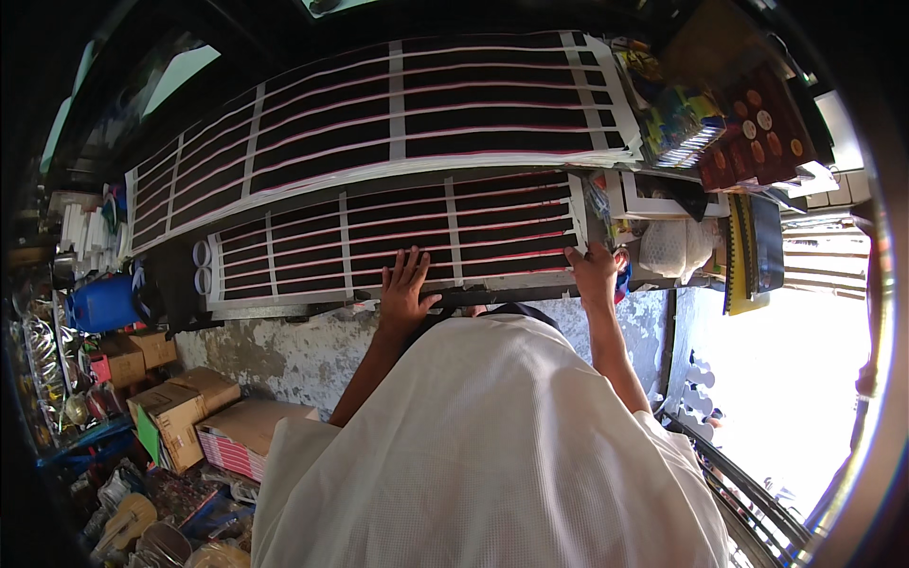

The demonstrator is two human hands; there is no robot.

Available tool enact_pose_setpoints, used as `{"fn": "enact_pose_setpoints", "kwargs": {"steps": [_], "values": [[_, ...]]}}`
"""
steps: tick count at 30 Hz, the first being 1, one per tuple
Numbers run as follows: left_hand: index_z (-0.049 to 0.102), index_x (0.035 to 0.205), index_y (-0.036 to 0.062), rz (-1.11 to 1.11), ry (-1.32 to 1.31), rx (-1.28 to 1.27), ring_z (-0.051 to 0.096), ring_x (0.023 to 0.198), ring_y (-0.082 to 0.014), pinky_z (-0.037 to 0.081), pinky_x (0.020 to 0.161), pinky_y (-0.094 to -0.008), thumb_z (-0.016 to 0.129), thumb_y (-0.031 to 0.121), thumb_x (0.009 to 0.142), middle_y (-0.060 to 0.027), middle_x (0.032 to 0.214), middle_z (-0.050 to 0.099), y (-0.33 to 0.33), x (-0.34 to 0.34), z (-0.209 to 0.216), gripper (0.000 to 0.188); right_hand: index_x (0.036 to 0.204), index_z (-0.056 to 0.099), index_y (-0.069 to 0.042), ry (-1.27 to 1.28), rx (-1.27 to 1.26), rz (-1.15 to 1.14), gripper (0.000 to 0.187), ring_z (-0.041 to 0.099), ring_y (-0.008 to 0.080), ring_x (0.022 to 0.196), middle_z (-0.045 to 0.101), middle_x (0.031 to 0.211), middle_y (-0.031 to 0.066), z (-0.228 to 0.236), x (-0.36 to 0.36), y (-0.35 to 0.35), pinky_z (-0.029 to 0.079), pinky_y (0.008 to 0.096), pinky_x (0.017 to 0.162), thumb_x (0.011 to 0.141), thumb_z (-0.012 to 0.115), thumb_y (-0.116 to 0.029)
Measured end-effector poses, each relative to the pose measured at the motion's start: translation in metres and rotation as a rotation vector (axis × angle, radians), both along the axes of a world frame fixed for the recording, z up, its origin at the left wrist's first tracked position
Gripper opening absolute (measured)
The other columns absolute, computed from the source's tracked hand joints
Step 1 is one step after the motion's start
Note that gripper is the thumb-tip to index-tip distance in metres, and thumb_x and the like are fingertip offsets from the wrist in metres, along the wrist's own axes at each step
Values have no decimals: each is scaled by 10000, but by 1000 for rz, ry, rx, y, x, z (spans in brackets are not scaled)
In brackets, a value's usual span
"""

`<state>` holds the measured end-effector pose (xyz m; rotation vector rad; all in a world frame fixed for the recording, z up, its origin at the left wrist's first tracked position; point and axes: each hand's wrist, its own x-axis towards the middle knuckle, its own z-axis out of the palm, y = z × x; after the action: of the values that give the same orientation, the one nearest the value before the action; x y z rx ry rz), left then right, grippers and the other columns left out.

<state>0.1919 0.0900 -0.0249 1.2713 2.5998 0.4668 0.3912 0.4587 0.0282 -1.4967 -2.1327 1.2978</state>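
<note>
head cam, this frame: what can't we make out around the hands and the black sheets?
- Front edge of the near sheet between the left hand and right hand: hidden by the white garment.
- Right hand fingers: whether they grip the sheet's corner or just rest on it cannot be told.
- Shelf items at right: too small, bent by fisheye.
- Lower right: washed out by glare.
- Boxes lower left: contents hidden.

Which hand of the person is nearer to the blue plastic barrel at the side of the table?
The left hand. It lies flat on the black striped sheet, on the side toward the blue barrel. The right hand holds the sheet's far end, much farther away.
</note>
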Motion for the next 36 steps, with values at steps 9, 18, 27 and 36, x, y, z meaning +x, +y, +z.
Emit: {"fn": "enact_pose_setpoints", "kwargs": {"steps": [9,18,27,36], "values": [[337,1798,245,31,3,14,182,1746,-358,229,1352,-695,824,543,945,-61,1890,237,0,1,-1,1027,910,703,42,92,61,25,367,567,219,657,618,691,132,2,-2,12,466,434,633,902,892,-272],[324,1801,176,3,-23,-19,149,1747,-400,187,1342,-734,710,648,1028,-120,1891,220,1,1,7,985,1098,749,-26,237,-334,-152,206,647,130,780,726,935,11,-27,9,10,557,340,682,1011,850,-184],[423,1757,191,58,-15,41,278,1708,-411,227,1329,-736,684,528,1099,-139,1830,364,24,6,21,784,1157,625,-127,364,-754,-264,203,739,192,909,687,971,33,-49,21,-3,653,406,902,1070,793,-201],[465,1723,161,-47,-35,83,299,1704,-395,272,1329,-713,803,444,1031,-123,1825,374,51,-3,28,821,1184,636,-102,651,-1170,-248,126,766,312,1234,758,1248,113,-59,13,-65,604,514,1120,1126,716,-179]]}}
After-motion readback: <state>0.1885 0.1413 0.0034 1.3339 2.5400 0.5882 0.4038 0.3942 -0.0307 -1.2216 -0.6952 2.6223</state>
